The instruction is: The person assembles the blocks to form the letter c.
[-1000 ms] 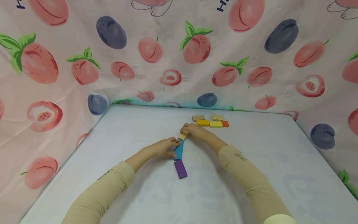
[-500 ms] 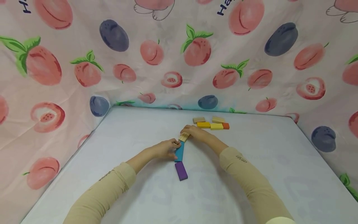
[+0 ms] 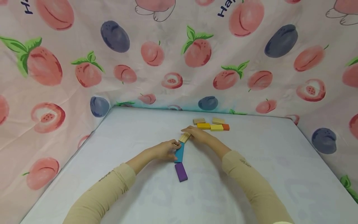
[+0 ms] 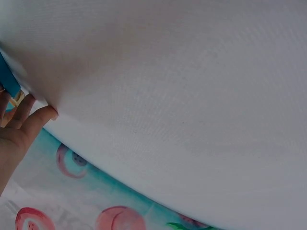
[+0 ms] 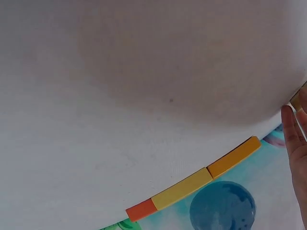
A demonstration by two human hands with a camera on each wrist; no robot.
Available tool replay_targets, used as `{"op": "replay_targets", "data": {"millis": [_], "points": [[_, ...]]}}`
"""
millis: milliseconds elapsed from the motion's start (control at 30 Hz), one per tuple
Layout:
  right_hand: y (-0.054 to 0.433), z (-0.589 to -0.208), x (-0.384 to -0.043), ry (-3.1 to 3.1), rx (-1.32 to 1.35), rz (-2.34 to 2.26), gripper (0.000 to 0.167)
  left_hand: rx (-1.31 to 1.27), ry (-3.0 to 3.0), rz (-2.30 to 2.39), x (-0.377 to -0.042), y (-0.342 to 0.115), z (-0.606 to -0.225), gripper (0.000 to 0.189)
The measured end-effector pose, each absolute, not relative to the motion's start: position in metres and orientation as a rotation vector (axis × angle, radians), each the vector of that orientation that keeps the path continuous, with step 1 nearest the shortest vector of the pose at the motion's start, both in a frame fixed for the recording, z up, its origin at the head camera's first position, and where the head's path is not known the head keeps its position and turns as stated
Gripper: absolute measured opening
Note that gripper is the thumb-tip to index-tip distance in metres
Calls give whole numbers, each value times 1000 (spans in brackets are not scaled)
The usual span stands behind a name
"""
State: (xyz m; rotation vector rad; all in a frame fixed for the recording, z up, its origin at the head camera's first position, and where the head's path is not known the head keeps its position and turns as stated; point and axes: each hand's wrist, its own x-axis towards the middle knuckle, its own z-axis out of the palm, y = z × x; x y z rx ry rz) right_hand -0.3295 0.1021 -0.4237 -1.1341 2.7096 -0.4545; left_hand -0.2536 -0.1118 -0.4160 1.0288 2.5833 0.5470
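In the head view my left hand (image 3: 165,150) holds a blue block (image 3: 179,153) lengthwise, thumb at its near end and fingers at its far end. The blue block's edge (image 4: 7,76) shows at the left of the left wrist view. My right hand (image 3: 196,133) holds a plain wood block (image 3: 184,137) whose near end meets the blue block's far end at an angle; its far end is hidden under the fingers. A purple block (image 3: 181,172) lies flat, its far end right at the blue block's near end.
Beyond the right hand, an orange-yellow block (image 3: 203,126), a pale yellow block (image 3: 216,127) and a red-orange block (image 3: 226,127) lie in a row. Two wood blocks, a left one (image 3: 199,120) and a right one (image 3: 218,120), lie behind them. A fruit-print cloth (image 3: 173,49) rises behind the table.
The right hand has drawn slightly to the right, uncovering more of the wood block. My left hand keeps its place on the blue block. The head view has tilted up a little.
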Motion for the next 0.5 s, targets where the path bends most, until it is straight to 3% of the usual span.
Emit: {"op": "replay_targets", "data": {"millis": [300,500], "points": [[112,-417,-326,2740,-1065,-452,55,1020,2582,550,-252,-111,-415,62],[122,-410,-326,2808,-1028,-521,46,1011,2584,562,-254,-112,-416,62]]}}
